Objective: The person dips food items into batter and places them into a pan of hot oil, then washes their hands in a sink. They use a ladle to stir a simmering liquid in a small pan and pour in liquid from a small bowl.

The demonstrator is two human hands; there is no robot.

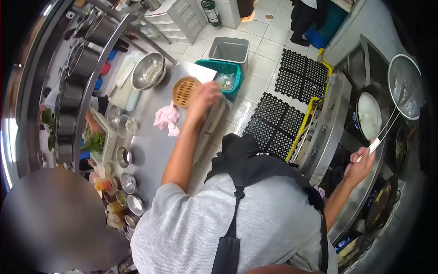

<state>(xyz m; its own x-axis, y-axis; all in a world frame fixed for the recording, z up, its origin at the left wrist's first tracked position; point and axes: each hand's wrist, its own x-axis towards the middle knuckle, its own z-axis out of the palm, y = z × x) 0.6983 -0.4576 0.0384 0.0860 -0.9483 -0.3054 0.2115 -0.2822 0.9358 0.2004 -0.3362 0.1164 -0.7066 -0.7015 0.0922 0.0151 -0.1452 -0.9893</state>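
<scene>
My right hand [360,164] is wrapped round the pale handle of a wire-mesh strainer [405,84], whose round bowl is raised beyond the stove's pans. Just past that hand, a pan [368,114] with a white content sits over a blue burner flame. Stretched out over the edge of the steel counter, my left hand [205,98] is smeared by motion, so its fingers cannot be made out. Close beside it lies a round tan piece with slotted holes [185,91]. A crumpled pink cloth [167,119] rests nearer, by my left forearm.
Steel bowls [148,71] and several small containers line the counter [153,157]. Beyond its end stand a green-lined bin [235,75] and a grey bin [229,48]. Black mats [269,118] cover floor tiles beside a yellow pipe [301,132]. More pans [383,201] occupy the stove. Other people are nearby.
</scene>
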